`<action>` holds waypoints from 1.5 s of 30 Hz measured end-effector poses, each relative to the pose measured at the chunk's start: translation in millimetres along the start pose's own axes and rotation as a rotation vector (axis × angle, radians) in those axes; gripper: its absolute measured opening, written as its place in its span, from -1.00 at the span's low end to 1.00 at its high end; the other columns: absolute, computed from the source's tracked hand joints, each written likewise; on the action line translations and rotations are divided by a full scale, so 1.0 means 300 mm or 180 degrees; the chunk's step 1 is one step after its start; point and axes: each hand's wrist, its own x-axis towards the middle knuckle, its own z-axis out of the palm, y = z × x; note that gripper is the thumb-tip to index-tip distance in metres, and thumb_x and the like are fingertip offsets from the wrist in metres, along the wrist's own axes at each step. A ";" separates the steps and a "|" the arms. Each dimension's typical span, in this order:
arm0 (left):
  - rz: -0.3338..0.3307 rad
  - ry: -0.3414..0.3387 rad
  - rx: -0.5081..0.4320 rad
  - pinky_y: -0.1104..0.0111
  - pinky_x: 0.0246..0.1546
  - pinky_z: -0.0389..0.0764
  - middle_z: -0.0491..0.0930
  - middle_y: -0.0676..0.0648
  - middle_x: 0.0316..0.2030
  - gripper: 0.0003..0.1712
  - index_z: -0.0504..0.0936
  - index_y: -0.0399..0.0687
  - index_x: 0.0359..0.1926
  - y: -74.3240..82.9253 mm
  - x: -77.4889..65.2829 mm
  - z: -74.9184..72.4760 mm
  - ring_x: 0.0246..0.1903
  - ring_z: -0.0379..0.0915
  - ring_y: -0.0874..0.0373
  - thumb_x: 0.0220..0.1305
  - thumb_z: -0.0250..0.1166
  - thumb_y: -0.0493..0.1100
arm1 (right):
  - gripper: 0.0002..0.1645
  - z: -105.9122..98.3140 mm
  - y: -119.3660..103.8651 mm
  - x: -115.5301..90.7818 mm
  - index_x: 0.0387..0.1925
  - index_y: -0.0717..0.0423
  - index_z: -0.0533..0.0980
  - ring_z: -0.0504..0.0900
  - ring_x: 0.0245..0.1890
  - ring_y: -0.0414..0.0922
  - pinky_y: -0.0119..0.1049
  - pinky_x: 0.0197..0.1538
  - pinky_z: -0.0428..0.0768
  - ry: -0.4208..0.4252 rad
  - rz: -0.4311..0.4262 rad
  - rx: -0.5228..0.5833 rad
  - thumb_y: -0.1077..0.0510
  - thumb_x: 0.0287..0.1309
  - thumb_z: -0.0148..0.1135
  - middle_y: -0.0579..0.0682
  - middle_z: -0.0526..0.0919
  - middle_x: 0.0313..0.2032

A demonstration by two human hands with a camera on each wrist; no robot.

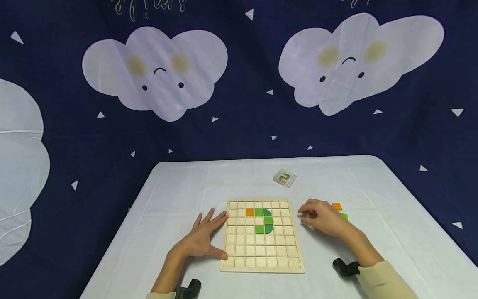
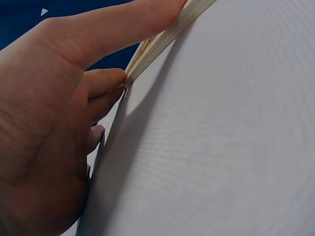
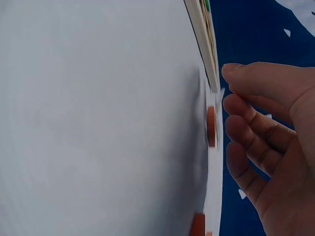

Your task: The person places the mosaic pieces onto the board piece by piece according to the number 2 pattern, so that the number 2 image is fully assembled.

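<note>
A pale wooden grid board (image 1: 261,262) lies on the white table. Set in its upper squares are an orange square tile (image 1: 249,212), several green square tiles (image 1: 268,220) and two darker green rounded tiles (image 1: 268,229). Along the board's left edge rests my left hand (image 1: 201,238), fingers spread, with thumb and fingertips touching the rim. Just right of the board my right hand (image 1: 325,218) hovers over the table, its fingers loosely bent and holding nothing. In the right wrist view an orange tile (image 3: 211,127) lies on the table near those fingertips.
Behind the board is a small pattern card (image 1: 285,177) on what looks like a short stack. Beyond my right hand lie a loose orange tile (image 1: 337,206) and a bright green tile (image 1: 344,216), partly hidden by the hand. Dark blue cloth with clouds (image 1: 154,70) hangs behind the table.
</note>
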 end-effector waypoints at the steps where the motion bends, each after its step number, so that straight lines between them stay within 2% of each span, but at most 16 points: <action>1: -0.0001 0.0000 -0.0008 -0.14 0.33 -0.41 0.07 0.06 0.45 0.41 0.21 0.03 0.45 0.001 0.000 -0.001 0.45 -0.33 -0.10 -0.46 0.46 0.54 | -0.76 -0.005 0.005 -0.004 -0.23 0.03 0.67 0.49 -0.42 -0.21 -0.39 -0.39 0.48 0.0025 0.0015 0.0001 0.17 -0.01 0.47 -0.22 0.57 -0.37; 11: -0.0041 -0.0023 0.0032 -0.12 0.34 -0.40 0.06 0.09 0.45 0.42 0.20 0.06 0.46 0.005 0.001 -0.004 0.46 -0.34 -0.08 -0.47 0.45 0.54 | -0.75 -0.055 0.060 -0.052 -0.19 0.04 0.67 0.46 -0.44 -0.25 -0.38 -0.44 0.48 0.0088 0.0215 -0.0121 0.16 0.02 0.45 -0.22 0.55 -0.37; 18: -0.0041 -0.0011 0.0026 -0.12 0.34 -0.41 0.06 0.08 0.45 0.42 0.20 0.05 0.46 0.007 -0.001 -0.007 0.46 -0.34 -0.08 -0.47 0.46 0.54 | -0.78 -0.084 0.079 -0.088 -0.18 0.02 0.66 0.48 -0.53 -0.24 -0.37 -0.52 0.50 0.0181 0.0290 0.0173 0.14 0.08 0.42 -0.22 0.55 -0.38; 28: -0.0036 -0.0008 0.0039 -0.11 0.34 -0.41 0.05 0.11 0.45 0.41 0.20 0.07 0.46 0.005 -0.002 -0.006 0.46 -0.34 -0.07 -0.46 0.45 0.55 | -0.80 -0.118 0.122 -0.139 -0.18 0.06 0.66 0.49 -0.44 -0.18 -0.36 -0.55 0.52 0.0236 0.0492 0.0208 0.19 0.11 0.38 -0.17 0.57 -0.36; 33: -0.0026 -0.0007 0.0048 -0.11 0.34 -0.41 0.06 0.10 0.45 0.41 0.20 0.07 0.46 0.006 -0.002 -0.010 0.46 -0.33 -0.08 -0.46 0.45 0.55 | -0.78 -0.139 0.144 -0.177 -0.17 0.08 0.64 0.52 -0.52 -0.19 -0.35 -0.58 0.52 0.0260 0.0575 0.0310 0.16 0.11 0.39 -0.12 0.57 -0.38; 41: -0.0020 -0.0021 0.0057 -0.12 0.34 -0.42 0.05 0.11 0.45 0.41 0.19 0.08 0.46 0.004 0.002 -0.010 0.46 -0.34 -0.06 -0.46 0.43 0.57 | -0.75 -0.155 0.156 -0.228 -0.19 0.03 0.66 0.50 -0.49 -0.22 -0.38 -0.53 0.48 0.0351 0.0728 0.0099 0.04 0.09 0.41 -0.17 0.56 -0.47; 45: -0.0021 -0.0019 0.0037 -0.12 0.34 -0.42 0.05 0.10 0.45 0.42 0.19 0.07 0.46 0.004 -0.002 -0.009 0.46 -0.34 -0.07 -0.46 0.43 0.56 | -0.76 -0.168 0.161 -0.244 -0.20 0.00 0.66 0.50 -0.47 -0.25 -0.38 -0.48 0.47 0.0373 0.0697 0.0027 0.04 0.09 0.41 -0.20 0.59 -0.46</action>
